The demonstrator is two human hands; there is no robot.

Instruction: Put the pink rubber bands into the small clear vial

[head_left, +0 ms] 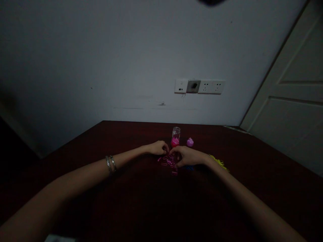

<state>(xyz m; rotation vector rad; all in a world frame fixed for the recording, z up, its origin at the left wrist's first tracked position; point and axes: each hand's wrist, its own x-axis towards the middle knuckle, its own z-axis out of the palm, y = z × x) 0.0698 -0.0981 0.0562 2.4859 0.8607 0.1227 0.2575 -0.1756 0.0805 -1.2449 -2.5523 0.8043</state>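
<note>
A small heap of pink looped pieces, perhaps paper clips [170,162], lies on the dark table. At its far left edge is my left hand [158,148], fingers curled inward with the tips pressed low; whatever they pinch is too small to make out. My right hand [189,156] arches over the heap's right side, thumb and forefinger apart, the forefinger's tip close to the left fingers. Just beyond the hands sits a bright pink-red object [175,142], in front of a clear glass jar [176,131]. Blue pieces [189,167] show partly beneath my right hand.
A light purple knobbed object [190,142] stands right of the jar. Yellow strands or pieces [219,162] lie beyond my right forearm, partly hidden. The table [121,134] meets a wall with sockets [210,87]; a panelled door [290,84] is at right. Light is dim.
</note>
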